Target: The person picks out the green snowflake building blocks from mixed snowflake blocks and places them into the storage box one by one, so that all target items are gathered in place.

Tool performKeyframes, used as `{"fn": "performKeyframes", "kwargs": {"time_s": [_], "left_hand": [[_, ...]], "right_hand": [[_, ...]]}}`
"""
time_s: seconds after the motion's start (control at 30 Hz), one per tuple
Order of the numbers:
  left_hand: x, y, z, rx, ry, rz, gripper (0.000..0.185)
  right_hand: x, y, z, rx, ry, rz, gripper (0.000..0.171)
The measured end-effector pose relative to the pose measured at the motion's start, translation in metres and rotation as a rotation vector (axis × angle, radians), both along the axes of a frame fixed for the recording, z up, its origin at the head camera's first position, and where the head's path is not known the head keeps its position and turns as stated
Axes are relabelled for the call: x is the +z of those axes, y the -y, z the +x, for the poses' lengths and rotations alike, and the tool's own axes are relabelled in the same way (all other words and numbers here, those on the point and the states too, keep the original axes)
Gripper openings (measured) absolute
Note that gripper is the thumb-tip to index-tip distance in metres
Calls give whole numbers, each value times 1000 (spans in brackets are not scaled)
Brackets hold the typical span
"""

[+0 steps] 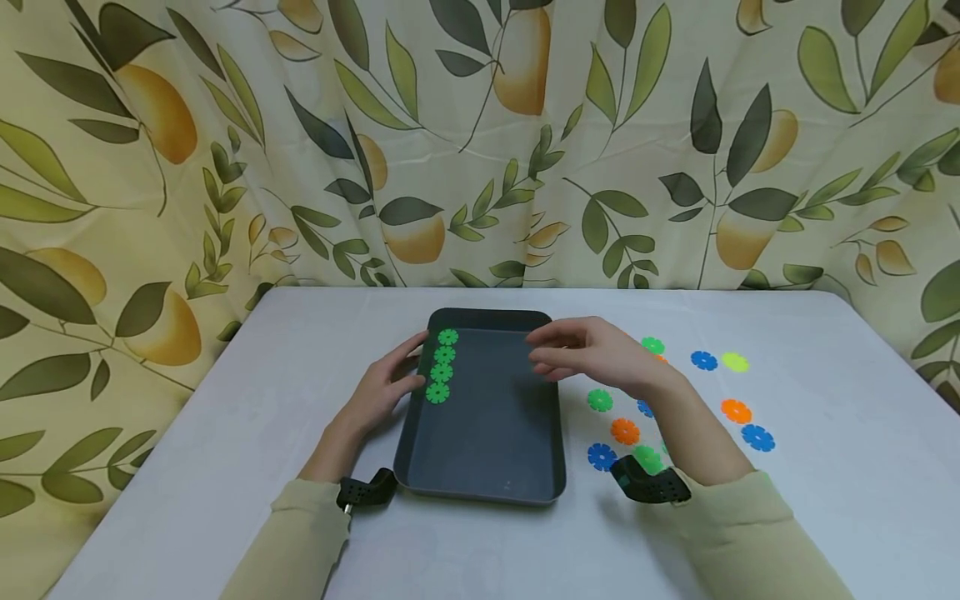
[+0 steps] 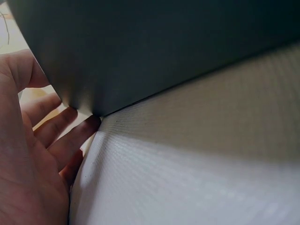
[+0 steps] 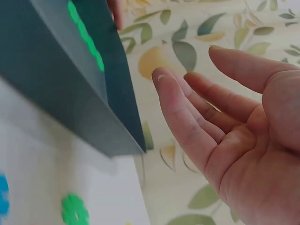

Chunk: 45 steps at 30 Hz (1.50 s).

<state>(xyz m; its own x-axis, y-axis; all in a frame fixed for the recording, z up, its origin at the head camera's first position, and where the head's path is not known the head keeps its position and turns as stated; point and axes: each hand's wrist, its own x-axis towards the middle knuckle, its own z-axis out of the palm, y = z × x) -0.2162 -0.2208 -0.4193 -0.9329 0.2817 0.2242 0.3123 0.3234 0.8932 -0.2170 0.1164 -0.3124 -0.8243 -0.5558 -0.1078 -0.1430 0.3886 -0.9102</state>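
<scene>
A dark grey tray lies on the table. Down its left side runs a column of several green snowflake-shaped plastic discs. My left hand rests against the tray's left edge. In the left wrist view, its fingertips touch the tray's outer wall. My right hand is raised over the tray's right edge, with nothing in its grasp. In the right wrist view, the right hand's fingers are extended and apart.
Right of the tray lie scattered loose discs: blue, orange, green and yellow-green. My right forearm hides some of them. A leaf-and-fruit patterned curtain hangs behind the white table.
</scene>
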Motion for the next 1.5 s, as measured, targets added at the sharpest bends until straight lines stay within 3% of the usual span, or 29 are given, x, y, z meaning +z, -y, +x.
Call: {"fn": "performKeyframes", "kwargs": {"time_s": [0.33,1.03,1.5], "left_hand": [[2,2,1,1,-22,-15,66],[0,-1,0,-2,-16,-14,66],[2,-1,3,-15,-10,-3,66]], "right_hand": [[8,-41,16,-39,-17,51,48],[-9,-129,42,-69,65,111,55],[-18,-173,48,-113,108,193,60]]}}
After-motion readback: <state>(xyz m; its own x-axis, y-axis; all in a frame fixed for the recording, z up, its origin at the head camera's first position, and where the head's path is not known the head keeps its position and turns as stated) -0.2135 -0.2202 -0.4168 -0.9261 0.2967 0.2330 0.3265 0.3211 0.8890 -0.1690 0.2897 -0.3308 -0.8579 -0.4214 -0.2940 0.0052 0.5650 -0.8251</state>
